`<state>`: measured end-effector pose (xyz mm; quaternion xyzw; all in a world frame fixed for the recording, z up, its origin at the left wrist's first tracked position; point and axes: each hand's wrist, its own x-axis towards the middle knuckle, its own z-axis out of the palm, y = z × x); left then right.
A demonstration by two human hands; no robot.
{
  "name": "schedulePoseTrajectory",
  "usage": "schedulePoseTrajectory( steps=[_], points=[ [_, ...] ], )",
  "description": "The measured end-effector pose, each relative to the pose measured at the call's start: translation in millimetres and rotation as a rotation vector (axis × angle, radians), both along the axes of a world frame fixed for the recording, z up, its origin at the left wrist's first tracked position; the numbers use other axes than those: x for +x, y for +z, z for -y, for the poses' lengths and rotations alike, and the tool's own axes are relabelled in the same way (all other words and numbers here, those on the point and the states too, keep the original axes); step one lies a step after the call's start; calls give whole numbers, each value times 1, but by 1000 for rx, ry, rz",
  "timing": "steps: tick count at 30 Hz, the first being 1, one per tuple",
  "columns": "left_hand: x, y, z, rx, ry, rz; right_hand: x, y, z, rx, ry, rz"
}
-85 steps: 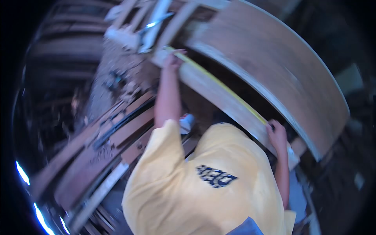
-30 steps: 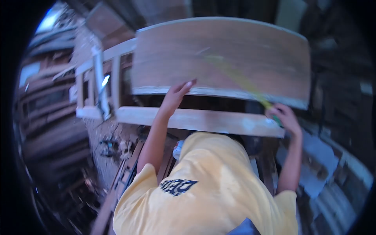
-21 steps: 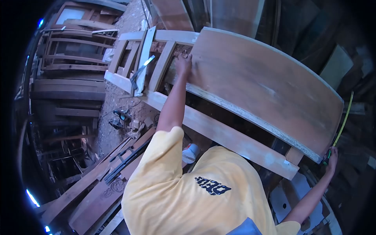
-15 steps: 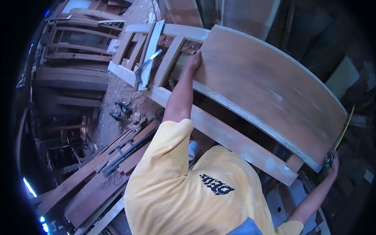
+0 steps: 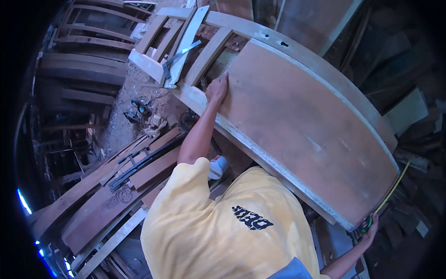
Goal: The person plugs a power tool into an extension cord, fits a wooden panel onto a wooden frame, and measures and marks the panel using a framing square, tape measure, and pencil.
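Note:
A wide brown wooden panel (image 5: 297,135) with pale, rough edges lies across a wooden door frame (image 5: 218,51). My left hand (image 5: 217,87) grips the panel's left end, its fingers partly hidden at the edge. At the near right corner, my right hand (image 5: 370,228) is closed around a green and black tape measure (image 5: 366,224). Its yellow blade (image 5: 393,188) is drawn out along the panel's right end. A metal try square (image 5: 180,58) rests on a pale board (image 5: 186,49) laid over the left part of the frame.
Left of my body are stacked planks, a carved board (image 5: 100,209) and a long dark bar clamp (image 5: 144,165). A white container (image 5: 217,167) stands by my left arm. A dark power tool (image 5: 139,109) sits on the littered ground. More boards (image 5: 320,23) lean beyond the frame.
The panel has shifted toward my body, with both hands moving along with it. The frame's far rail, with its holes, now shows beyond the panel, and the near rail is mostly covered.

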<state>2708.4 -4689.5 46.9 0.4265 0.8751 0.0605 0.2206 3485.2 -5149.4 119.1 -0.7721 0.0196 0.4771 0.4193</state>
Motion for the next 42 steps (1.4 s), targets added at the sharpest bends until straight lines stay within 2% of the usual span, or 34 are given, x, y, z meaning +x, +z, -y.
schedulePoseTrajectory(
  steps=[5, 10, 15, 17, 18, 20, 24, 26, 34, 36, 38, 40, 42],
  points=[
    [-17, 8, 33, 9, -87, -69, -31, -1, 51, 25, 23, -31],
    [-24, 18, 59, -13, -70, -57, -60, -3, 74, 49, 16, 16],
    [-29, 15, 68, -11, -118, -117, -47, -29, 104, 45, -17, -69],
    [-36, 15, 75, 43, -180, -118, -62, -16, 94, 22, 66, -72],
    [-40, 16, 73, 32, -173, -115, -75, -3, 84, -29, 22, -47],
    [-26, 45, 83, 50, -124, -106, -72, -12, 92, 44, 106, 3],
    [-38, 45, 90, 75, -126, -175, -79, -3, 98, 41, 161, -58],
    [-42, 43, 94, 56, -141, -177, -86, 0, 102, 60, 104, -64],
    [-59, 31, 98, 130, -168, -195, -79, -16, 112, 88, 139, -71],
    [-62, 49, 102, 283, -359, -356, -85, -12, 110, 77, 111, -17],
    [-50, 80, 109, 496, -304, -353, -91, -9, 108, 77, 112, -29],
    [-73, 67, 103, 546, -289, 58, -85, -21, 117, 90, 144, 37],
    [-89, 52, 119, 503, -397, 41, -87, -25, 118, 91, 192, 161]
  ],
)
